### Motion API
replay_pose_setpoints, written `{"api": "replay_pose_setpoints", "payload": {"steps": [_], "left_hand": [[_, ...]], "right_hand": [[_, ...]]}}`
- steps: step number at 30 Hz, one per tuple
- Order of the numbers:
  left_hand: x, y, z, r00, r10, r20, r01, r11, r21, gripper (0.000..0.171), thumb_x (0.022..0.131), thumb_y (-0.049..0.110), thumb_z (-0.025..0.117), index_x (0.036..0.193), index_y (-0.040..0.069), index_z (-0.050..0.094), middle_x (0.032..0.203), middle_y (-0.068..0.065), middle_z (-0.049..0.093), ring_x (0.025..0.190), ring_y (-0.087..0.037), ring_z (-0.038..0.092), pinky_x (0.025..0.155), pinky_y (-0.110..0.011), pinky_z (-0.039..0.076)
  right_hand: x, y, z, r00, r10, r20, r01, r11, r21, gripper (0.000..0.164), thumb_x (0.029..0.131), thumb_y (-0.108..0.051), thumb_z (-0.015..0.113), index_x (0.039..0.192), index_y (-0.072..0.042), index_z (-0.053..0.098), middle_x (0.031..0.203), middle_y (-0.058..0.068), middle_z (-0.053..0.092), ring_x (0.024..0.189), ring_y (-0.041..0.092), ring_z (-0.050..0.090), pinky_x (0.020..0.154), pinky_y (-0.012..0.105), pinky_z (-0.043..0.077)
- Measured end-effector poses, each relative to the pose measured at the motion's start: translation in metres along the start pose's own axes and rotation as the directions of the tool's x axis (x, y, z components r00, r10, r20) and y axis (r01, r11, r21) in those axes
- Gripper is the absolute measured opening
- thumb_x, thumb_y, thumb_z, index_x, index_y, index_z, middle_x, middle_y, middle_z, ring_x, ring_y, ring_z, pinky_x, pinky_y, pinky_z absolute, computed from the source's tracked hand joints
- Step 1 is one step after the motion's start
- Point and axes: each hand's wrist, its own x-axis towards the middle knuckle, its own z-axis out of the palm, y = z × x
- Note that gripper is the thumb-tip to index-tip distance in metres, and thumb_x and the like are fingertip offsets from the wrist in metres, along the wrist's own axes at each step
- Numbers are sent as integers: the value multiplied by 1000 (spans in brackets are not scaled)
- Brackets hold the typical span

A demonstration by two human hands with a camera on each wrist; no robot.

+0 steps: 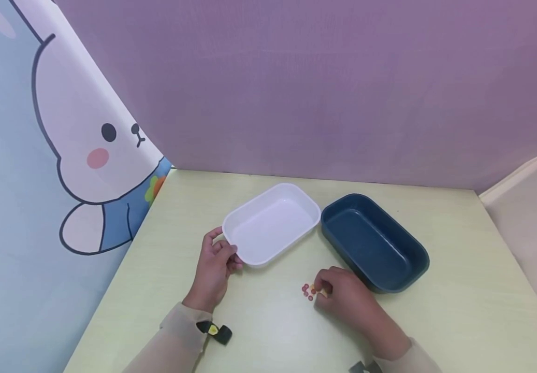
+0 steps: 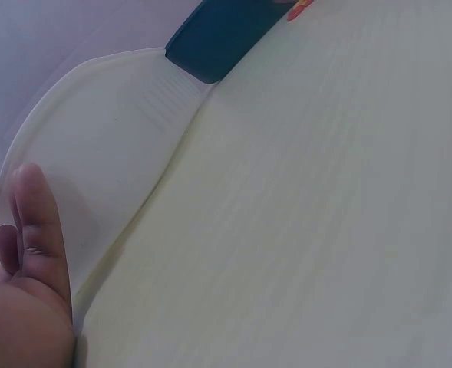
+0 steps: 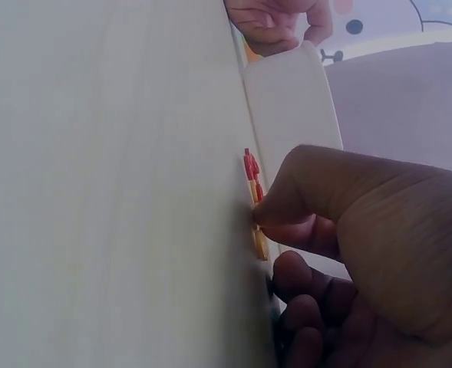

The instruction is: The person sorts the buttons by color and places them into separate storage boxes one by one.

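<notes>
My left hand holds the near left end of a white rectangular tray, with the thumb on its rim and the other fingers at its outer side. Several tiny round red pieces, like beads, lie on the table along with yellow ones. Over them is my right hand, its thumb and forefinger curled together in a pinch at a yellow piece. The fingertips partly hide what they pinch. In the right wrist view, the other fingers curl inward below the pinch.
A deep dark blue rectangular tray stands right of the white one, their corners close together, just beyond my right hand. The pale yellow table ends at a purple backdrop. A rabbit-printed cloth hangs on the left.
</notes>
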Motion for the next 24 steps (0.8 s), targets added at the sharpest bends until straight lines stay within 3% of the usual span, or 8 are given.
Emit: {"api": "replay_pose_setpoints", "payload": {"steps": [16,24], "left_hand": [[1,-2,-3,1000,-16,-9,16,1000,10,59,107,4,61,157,26,38,107,-6,60,81,-18,66,70,-25,63],[1,-1,0,1000,-16,-5,16,1000,9,59,108,4,61,158,27,38,109,-7,60,82,-18,66,70,-25,63]], "right_hand": [[5,-5,4,998,51,45,-46,994,-96,30,74,-12,86,72,-32,62,77,-14,53,74,8,51,72,28,47],[2,-3,-7,995,61,82,-61,998,1,28,79,-8,83,94,-26,68,84,-9,55,81,10,52,74,27,46]]}}
